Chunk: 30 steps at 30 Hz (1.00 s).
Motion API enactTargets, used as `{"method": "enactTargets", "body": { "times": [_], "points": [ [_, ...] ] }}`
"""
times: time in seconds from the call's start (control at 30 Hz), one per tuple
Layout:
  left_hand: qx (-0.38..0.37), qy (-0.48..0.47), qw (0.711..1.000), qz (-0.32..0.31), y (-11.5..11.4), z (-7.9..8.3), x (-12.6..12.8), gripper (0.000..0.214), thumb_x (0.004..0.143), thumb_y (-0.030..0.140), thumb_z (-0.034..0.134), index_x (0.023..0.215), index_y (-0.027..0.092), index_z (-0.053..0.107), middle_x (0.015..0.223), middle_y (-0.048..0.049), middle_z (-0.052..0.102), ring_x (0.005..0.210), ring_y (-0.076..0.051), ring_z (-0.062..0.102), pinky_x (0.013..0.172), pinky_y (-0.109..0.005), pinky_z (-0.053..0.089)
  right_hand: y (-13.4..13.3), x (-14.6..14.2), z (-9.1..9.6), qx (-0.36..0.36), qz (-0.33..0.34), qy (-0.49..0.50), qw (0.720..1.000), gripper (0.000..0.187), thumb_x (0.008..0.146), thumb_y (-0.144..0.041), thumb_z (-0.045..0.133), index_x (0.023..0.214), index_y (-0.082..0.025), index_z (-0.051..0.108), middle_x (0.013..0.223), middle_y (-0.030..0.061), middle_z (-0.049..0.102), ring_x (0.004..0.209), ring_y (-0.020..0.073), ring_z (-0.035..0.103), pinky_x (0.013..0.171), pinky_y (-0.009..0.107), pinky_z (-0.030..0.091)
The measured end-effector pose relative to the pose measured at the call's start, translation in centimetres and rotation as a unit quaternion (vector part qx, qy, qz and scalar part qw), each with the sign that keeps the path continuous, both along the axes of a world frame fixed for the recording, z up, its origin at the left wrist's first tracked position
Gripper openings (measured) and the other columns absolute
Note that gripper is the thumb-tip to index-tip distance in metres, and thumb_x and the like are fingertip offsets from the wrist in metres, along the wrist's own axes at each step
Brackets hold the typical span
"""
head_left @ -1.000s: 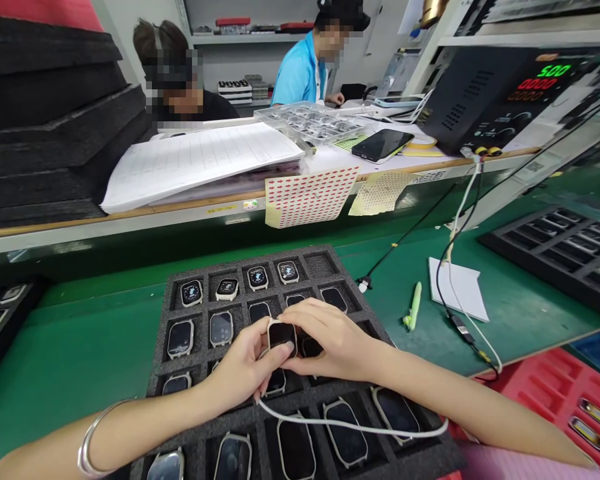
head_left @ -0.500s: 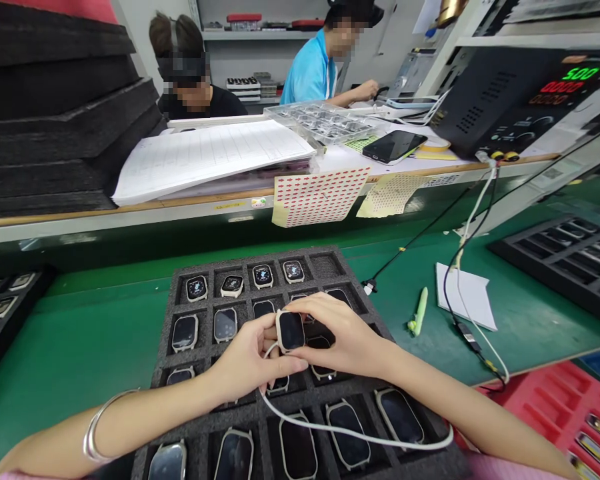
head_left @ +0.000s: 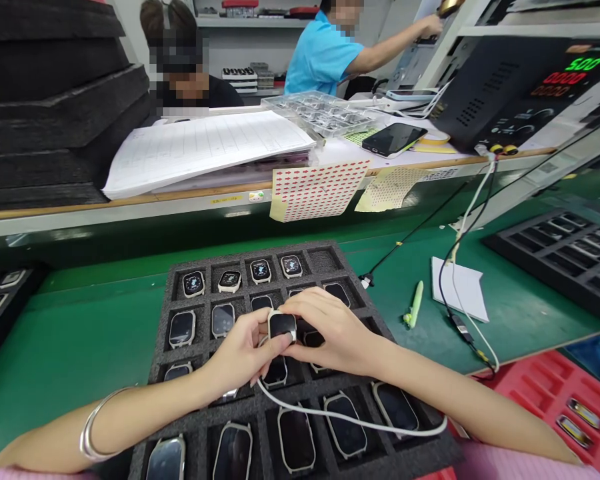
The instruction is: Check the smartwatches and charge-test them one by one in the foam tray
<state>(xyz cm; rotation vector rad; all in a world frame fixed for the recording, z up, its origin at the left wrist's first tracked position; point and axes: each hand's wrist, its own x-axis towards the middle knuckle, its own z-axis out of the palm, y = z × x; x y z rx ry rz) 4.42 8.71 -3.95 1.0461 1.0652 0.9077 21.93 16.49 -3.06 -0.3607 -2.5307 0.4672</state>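
A small square watch case with a dark screen is held above the foam tray, between both hands. My left hand grips its left side, the thumb lying across the lower screen. From under that hand a white cable loops right; its end at the watch is hidden by my fingers. My right hand pinches the watch from the top and right. Below, the dark grey foam tray carries rows of strapless watches. Lit watch faces show in its back row, and the back-right pocket holds no watch.
A green pen and white paper lie right of the tray, near hanging cables. Other trays stand at left and right, with a red tray lower right. A shelf behind bears papers, a phone and a power supply. Two people sit beyond.
The watch has tilted back, and my left thumb has moved up onto its screen. The view has shifted slightly. Across the shelf, the person in blue has raised an arm to the right.
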Motion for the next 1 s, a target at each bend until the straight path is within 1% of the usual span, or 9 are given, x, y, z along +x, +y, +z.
{"method": "enactTargets", "body": {
  "times": [0.27, 0.37, 0.47, 0.6, 0.7, 0.77, 0.87, 0.93, 1.0],
  "points": [
    [-0.015, -0.023, 1.000, -0.011, 0.1, 0.6, 0.0, 0.035, 0.078, 0.043, 0.068, 0.087, 0.011, 0.059, 0.048, 0.0085, 0.042, 0.031, -0.002, 0.030, 0.029, -0.015, 0.020, 0.0, 0.2, -0.1, -0.017, 0.024, 0.048, 0.998, 0.035, 0.082, -0.032, 0.068, 0.109, -0.017, 0.051, 0.095, 0.0090, 0.066, 0.085, 0.0220, 0.061, 0.077, 0.037, 0.046],
    [-0.014, -0.031, 0.999, -0.005, 0.1, 0.9, 0.1, 0.035, 0.077, 0.044, 0.069, 0.084, 0.011, 0.060, 0.045, 0.0089, 0.040, 0.032, -0.002, 0.028, 0.030, -0.016, 0.018, 0.0, 0.1, -0.1, -0.023, 0.028, 0.057, 0.998, 0.038, 0.081, -0.032, 0.069, 0.110, -0.017, 0.051, 0.094, 0.0081, 0.066, 0.084, 0.0214, 0.061, 0.077, 0.036, 0.046],
    [-0.009, -0.031, 0.999, 0.001, 0.1, 1.0, 0.1, 0.036, 0.076, 0.045, 0.071, 0.080, 0.011, 0.061, 0.045, 0.0085, 0.039, 0.034, -0.002, 0.026, 0.032, -0.017, 0.016, 0.0, 0.1, -0.1, -0.022, 0.027, 0.062, 0.997, 0.041, 0.080, -0.032, 0.070, 0.113, -0.017, 0.050, 0.093, 0.0077, 0.066, 0.083, 0.0210, 0.061, 0.076, 0.035, 0.046],
    [0.003, -0.031, 1.000, 0.002, 0.0, 0.7, 0.1, 0.034, 0.077, 0.044, 0.070, 0.082, 0.012, 0.060, 0.050, 0.0076, 0.041, 0.035, -0.002, 0.025, 0.034, -0.018, 0.016, -0.1, 0.2, -0.2, -0.018, 0.028, 0.059, 0.998, 0.042, 0.082, -0.033, 0.068, 0.116, -0.016, 0.050, 0.093, 0.0090, 0.066, 0.084, 0.0219, 0.061, 0.077, 0.036, 0.046],
    [0.012, -0.037, 0.999, -0.004, 0.0, 0.4, 0.1, 0.031, 0.079, 0.042, 0.068, 0.084, 0.013, 0.060, 0.054, 0.0066, 0.044, 0.039, -0.003, 0.029, 0.037, -0.018, 0.022, 0.0, 0.3, -0.2, -0.017, 0.030, 0.055, 0.998, 0.041, 0.082, -0.033, 0.068, 0.115, -0.016, 0.050, 0.095, 0.0101, 0.065, 0.085, 0.0226, 0.061, 0.079, 0.038, 0.047],
    [0.021, -0.037, 0.999, -0.003, 0.0, 0.2, 0.1, 0.028, 0.080, 0.040, 0.067, 0.083, 0.013, 0.059, 0.060, 0.0046, 0.048, 0.046, -0.006, 0.036, 0.045, -0.019, 0.031, 0.1, 0.3, -0.3, -0.013, 0.030, 0.051, 0.998, 0.042, 0.082, -0.032, 0.068, 0.116, -0.015, 0.051, 0.098, 0.0112, 0.065, 0.088, 0.0231, 0.061, 0.080, 0.038, 0.047],
    [0.031, -0.027, 0.999, -0.001, -0.1, -0.1, 0.1, 0.025, 0.081, 0.037, 0.065, 0.084, 0.014, 0.057, 0.069, 0.0017, 0.053, 0.058, -0.009, 0.044, 0.055, -0.021, 0.037, 0.0, 0.4, -0.5, -0.012, 0.035, 0.044, 0.998, 0.044, 0.082, -0.032, 0.070, 0.117, -0.014, 0.051, 0.101, 0.0120, 0.065, 0.091, 0.0237, 0.060, 0.081, 0.039, 0.047],
    [0.037, -0.019, 0.999, -0.005, -0.1, -0.4, 0.1, 0.023, 0.083, 0.036, 0.064, 0.087, 0.014, 0.057, 0.074, 0.0001, 0.055, 0.065, -0.012, 0.048, 0.061, -0.022, 0.039, -0.2, 0.3, -0.5, -0.017, 0.035, 0.040, 0.998, 0.043, 0.082, -0.031, 0.070, 0.116, -0.014, 0.051, 0.101, 0.0120, 0.065, 0.091, 0.0239, 0.059, 0.081, 0.039, 0.047],
    [0.052, -0.011, 0.999, -0.003, -0.2, -0.7, 0.1, 0.023, 0.086, 0.035, 0.061, 0.095, 0.015, 0.057, 0.084, -0.0018, 0.057, 0.077, -0.014, 0.052, 0.071, -0.024, 0.042, 0.0, 0.3, -0.1, -0.030, 0.036, 0.038, 0.998, 0.041, 0.081, -0.028, 0.070, 0.115, -0.014, 0.053, 0.102, 0.0119, 0.064, 0.093, 0.0241, 0.059, 0.083, 0.039, 0.046]
  ]
}}
